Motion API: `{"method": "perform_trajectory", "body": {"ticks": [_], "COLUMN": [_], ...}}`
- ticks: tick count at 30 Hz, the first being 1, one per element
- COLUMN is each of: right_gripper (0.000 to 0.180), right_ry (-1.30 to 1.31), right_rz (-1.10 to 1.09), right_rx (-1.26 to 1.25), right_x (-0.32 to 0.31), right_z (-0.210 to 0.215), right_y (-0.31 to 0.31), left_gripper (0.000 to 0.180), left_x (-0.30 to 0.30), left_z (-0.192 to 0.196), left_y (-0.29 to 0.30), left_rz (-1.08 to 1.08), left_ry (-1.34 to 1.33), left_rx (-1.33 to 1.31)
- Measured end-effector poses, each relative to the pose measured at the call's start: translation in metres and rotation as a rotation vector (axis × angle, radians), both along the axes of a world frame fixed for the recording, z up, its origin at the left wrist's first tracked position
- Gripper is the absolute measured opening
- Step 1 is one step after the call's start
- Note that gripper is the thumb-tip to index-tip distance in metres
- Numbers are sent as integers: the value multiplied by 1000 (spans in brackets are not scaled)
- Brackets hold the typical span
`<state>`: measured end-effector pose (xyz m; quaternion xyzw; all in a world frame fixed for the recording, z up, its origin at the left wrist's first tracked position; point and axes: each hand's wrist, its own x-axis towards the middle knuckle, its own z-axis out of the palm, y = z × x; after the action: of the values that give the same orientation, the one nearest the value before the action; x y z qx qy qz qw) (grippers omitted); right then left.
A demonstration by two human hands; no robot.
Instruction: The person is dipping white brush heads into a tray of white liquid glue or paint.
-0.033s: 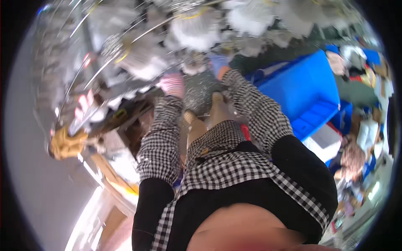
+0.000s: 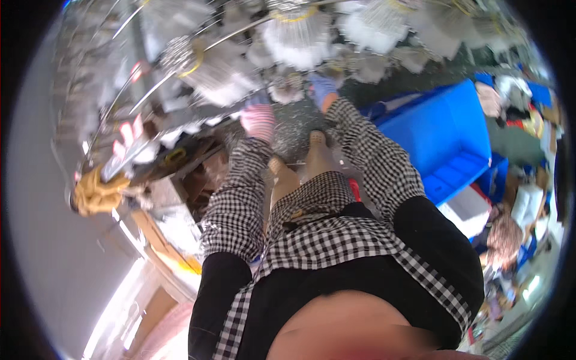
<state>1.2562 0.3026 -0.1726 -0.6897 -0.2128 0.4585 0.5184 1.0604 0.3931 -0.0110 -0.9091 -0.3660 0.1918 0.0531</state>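
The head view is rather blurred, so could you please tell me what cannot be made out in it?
Left hand: head view; motion blur hides the fingers, grip unclear.
Right hand: head view; fingertips blurred and small, grip unclear.
White bundle at top centre: head view; cut off by the top edge.
Background items at right: head view; too small and blurred.
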Motion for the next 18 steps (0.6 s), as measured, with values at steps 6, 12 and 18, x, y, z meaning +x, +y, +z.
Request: {"method": "perform_trajectory", "body": {"ticks": [6, 12, 18], "right_gripper": [10, 19, 17], "right_ry": [498, 462, 555], "right_rz": [-405, -406, -431], "right_rx": [-122, -178, -155], "right_x": [-45, -58, -48], "right_z": [13, 21, 5], "right_y": [37, 43, 40], "left_gripper": [44, 33, 36], "left_x": [-96, -171, -181], "left_z": [6, -5, 0], "left_y": [-100, -156, -170], "left_rz": [185, 415, 499], "left_ry": [-72, 1, -71], "left_rx": [-325, -475, -508]}}
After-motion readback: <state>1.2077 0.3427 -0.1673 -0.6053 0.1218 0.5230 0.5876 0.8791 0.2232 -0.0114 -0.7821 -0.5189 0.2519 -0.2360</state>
